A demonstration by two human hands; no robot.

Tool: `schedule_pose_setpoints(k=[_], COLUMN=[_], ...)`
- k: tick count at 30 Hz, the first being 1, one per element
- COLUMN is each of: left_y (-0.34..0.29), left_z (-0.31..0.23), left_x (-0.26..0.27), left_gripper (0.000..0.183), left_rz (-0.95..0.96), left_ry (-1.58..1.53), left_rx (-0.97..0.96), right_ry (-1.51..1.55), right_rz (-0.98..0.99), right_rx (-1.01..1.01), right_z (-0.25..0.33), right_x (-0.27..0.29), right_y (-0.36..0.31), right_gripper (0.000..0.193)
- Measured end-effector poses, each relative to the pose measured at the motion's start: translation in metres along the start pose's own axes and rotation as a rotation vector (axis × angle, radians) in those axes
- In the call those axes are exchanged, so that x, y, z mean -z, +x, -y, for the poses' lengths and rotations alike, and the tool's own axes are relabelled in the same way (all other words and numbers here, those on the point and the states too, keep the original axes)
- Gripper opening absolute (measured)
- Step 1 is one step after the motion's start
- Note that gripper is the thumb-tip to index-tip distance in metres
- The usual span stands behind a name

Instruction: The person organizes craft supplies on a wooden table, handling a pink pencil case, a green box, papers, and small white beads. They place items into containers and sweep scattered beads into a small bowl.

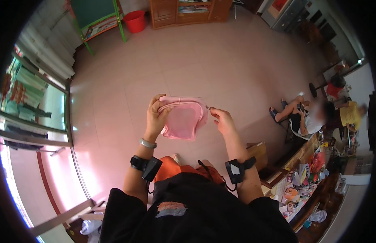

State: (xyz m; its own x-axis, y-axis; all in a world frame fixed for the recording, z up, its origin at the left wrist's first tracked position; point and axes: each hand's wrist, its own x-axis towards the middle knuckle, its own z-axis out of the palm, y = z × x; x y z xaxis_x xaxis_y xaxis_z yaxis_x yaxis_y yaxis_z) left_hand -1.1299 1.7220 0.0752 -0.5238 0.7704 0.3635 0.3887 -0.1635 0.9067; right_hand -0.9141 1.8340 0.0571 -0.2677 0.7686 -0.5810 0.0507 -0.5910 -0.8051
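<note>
A pink pouch (182,121) with a see-through panel hangs in front of me at mid-picture. Its upper left corner is gripped by my left hand (156,115), thumb on the near side and fingers behind the edge. My right hand (222,119) pinches a small zipper pull (208,108) at the pouch's upper right corner. A zipper line runs along the top edge. Whether anything lies inside the pouch I cannot tell; the panel looks plain pink. Black devices are strapped to both of my forearms.
To my right stands a long table (283,190) crowded with small items. Beyond it a seated person (313,117) holds a phone, with another person in yellow (349,117) behind. Far off are a red bucket (134,22), a green easel board (95,16) and a wooden cabinet (163,14).
</note>
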Motion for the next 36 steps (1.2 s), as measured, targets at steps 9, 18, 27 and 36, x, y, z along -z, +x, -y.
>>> schedule_pose_setpoints(k=[9,18,27,36], left_y=[0.147,0.283,0.376,0.578], left_z=[0.088,0.12,0.192,0.25], left_x=[-0.051,-0.099,-0.1,-0.176], left_gripper=[0.019,0.02,0.04,0.024], left_rz=[-0.306,-0.407,0.011,0.067], left_ry=[-0.595,-0.647,-0.735,-0.441], left_rx=[0.423,0.642,0.809,0.774], right_ry=[0.156,0.353,-0.092,-0.035], right_rz=[-0.036,0.476,0.418,0.477], right_rx=[-0.214,-0.006,0.224,0.176], right_z=[0.0,0.137,0.236,0.382], right_x=[0.039,-0.005,-0.043,-0.061], right_y=[0.15,0.296,0.428,0.542], right_gripper=[0.021,0.034,0.023,0.047])
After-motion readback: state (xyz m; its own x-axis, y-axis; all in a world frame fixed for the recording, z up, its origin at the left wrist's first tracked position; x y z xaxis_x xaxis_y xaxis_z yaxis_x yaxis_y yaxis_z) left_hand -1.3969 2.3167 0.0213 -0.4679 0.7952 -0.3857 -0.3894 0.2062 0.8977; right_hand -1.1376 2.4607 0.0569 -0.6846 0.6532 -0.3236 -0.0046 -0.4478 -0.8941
